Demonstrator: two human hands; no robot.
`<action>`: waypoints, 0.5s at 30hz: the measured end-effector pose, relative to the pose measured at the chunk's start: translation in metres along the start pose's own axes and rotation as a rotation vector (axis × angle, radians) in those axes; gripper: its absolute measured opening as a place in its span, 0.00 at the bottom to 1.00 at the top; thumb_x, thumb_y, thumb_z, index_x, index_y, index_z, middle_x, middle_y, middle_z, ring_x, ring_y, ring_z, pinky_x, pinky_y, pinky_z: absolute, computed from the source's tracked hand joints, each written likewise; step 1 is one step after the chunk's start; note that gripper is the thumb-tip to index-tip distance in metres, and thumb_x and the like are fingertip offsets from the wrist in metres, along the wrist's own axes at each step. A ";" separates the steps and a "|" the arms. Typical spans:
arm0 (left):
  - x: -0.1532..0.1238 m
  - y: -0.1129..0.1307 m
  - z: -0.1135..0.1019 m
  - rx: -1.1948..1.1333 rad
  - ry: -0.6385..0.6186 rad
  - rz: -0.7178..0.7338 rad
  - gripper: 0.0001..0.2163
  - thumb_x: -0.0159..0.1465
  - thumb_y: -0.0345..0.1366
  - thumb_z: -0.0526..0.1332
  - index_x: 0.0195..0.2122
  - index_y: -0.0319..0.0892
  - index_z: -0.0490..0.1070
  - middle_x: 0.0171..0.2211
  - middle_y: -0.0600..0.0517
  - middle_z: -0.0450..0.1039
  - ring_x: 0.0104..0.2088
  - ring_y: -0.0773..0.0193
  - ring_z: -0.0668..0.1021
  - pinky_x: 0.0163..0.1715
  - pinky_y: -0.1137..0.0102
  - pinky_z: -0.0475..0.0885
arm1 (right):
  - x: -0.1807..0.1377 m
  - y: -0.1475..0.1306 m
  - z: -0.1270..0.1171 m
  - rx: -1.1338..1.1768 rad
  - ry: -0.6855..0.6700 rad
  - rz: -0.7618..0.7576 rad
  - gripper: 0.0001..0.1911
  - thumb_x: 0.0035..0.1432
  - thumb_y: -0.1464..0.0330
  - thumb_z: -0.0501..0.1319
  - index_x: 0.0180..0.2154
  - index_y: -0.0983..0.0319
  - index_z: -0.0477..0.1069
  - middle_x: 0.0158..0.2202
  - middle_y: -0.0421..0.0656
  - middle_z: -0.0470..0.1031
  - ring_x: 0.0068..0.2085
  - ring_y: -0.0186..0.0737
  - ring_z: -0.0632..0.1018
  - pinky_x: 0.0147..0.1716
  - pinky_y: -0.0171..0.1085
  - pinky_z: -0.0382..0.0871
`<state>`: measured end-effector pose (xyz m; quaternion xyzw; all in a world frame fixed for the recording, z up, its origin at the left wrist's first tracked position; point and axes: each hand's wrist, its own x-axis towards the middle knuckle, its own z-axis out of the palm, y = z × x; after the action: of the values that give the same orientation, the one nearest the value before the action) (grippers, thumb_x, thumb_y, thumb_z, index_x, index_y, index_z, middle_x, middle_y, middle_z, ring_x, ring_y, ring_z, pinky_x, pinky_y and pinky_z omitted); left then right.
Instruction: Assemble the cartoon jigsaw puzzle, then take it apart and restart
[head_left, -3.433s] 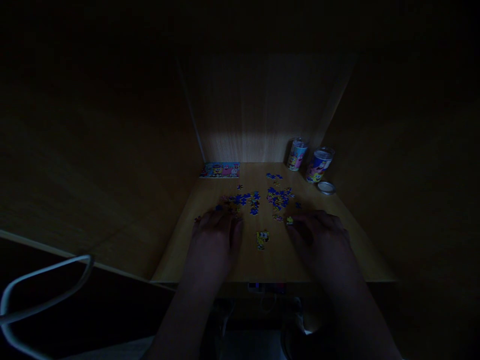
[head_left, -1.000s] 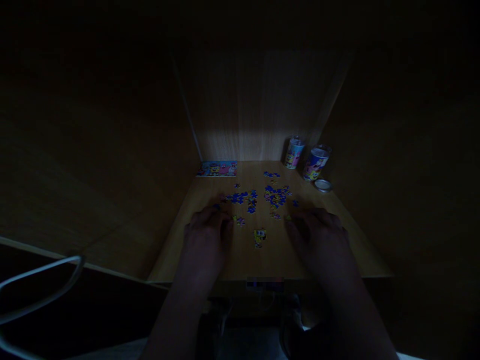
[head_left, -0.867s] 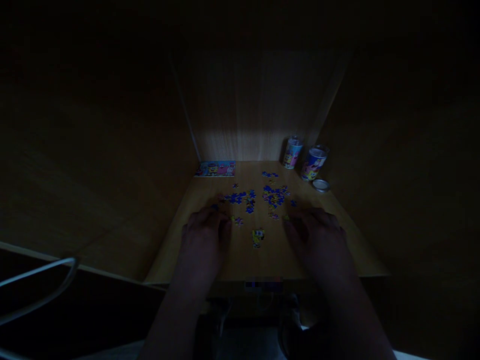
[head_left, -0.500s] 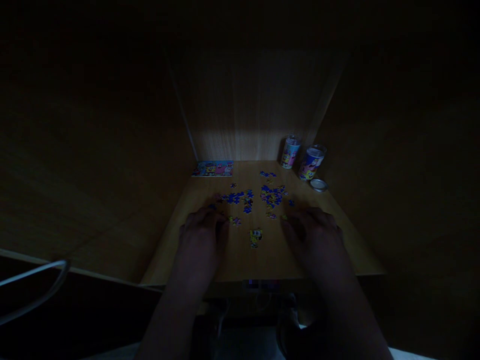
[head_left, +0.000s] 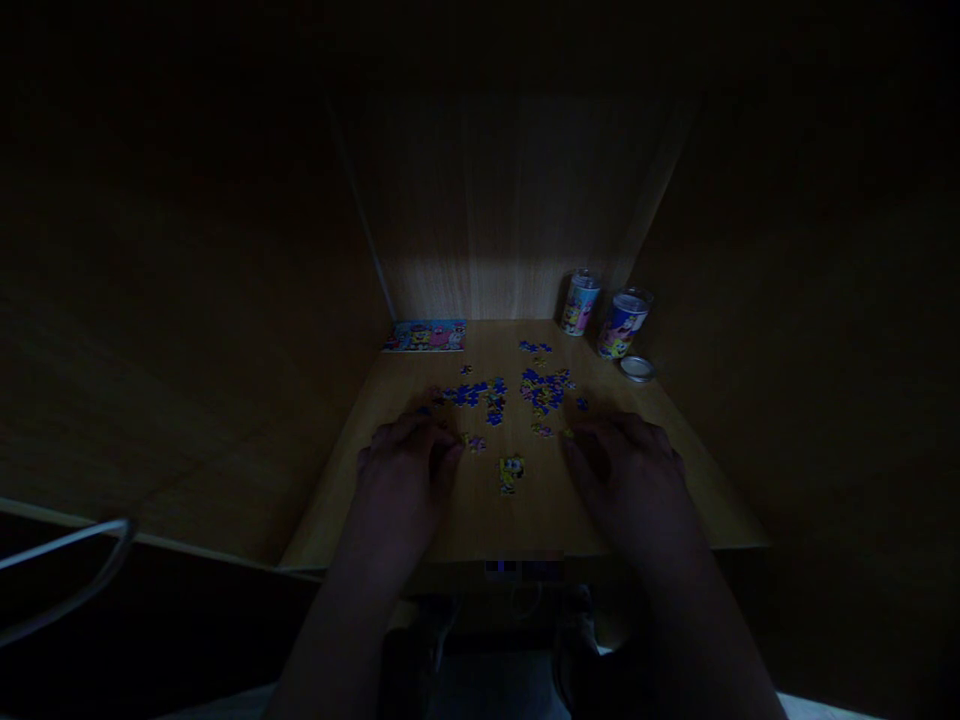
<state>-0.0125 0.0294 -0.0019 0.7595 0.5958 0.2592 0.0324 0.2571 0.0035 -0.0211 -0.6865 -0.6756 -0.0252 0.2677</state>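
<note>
Head view: left hand (head_left: 405, 460) and right hand (head_left: 622, 465) rest curled on the wooden table (head_left: 540, 525) — fingers (head_left: 448, 452) drawn narrow, holding anything or not, cannot tell — either side of jigsaw pieces (head_left: 469, 395) spread within easy reach, picture card (head_left: 424, 336) lying at the back for reference.

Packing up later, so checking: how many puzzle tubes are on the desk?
2, both at the back right of the desk: one tube, and a second tube just to its right.
</note>
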 end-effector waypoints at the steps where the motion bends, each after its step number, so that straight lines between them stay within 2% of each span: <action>1: 0.000 -0.001 -0.001 -0.017 -0.004 0.000 0.03 0.70 0.35 0.66 0.39 0.46 0.79 0.45 0.46 0.81 0.48 0.46 0.80 0.53 0.48 0.76 | 0.000 0.000 0.000 0.004 -0.001 -0.006 0.13 0.71 0.58 0.62 0.50 0.55 0.80 0.55 0.52 0.80 0.56 0.61 0.77 0.56 0.61 0.72; 5: 0.001 -0.002 -0.001 -0.061 -0.025 0.008 0.03 0.70 0.34 0.65 0.39 0.47 0.79 0.46 0.47 0.81 0.49 0.47 0.80 0.54 0.49 0.75 | 0.001 0.003 0.000 0.062 0.018 -0.065 0.12 0.71 0.58 0.64 0.50 0.56 0.80 0.55 0.51 0.79 0.57 0.58 0.76 0.59 0.58 0.71; 9: 0.000 -0.001 -0.001 -0.052 0.012 0.007 0.03 0.71 0.35 0.64 0.42 0.47 0.79 0.48 0.47 0.81 0.49 0.46 0.80 0.54 0.49 0.75 | 0.000 0.002 -0.001 0.145 0.045 -0.199 0.10 0.71 0.62 0.65 0.51 0.54 0.81 0.55 0.50 0.79 0.60 0.55 0.75 0.61 0.55 0.70; 15: -0.001 0.003 -0.002 -0.011 0.008 0.018 0.03 0.71 0.39 0.67 0.42 0.47 0.80 0.48 0.47 0.81 0.50 0.46 0.80 0.54 0.49 0.75 | -0.004 -0.028 -0.005 0.291 -0.044 -0.375 0.07 0.73 0.65 0.64 0.48 0.54 0.82 0.52 0.46 0.81 0.56 0.50 0.77 0.59 0.51 0.71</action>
<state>-0.0109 0.0271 0.0008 0.7635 0.5878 0.2656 0.0318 0.2319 -0.0040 -0.0092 -0.5034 -0.7935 0.0380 0.3398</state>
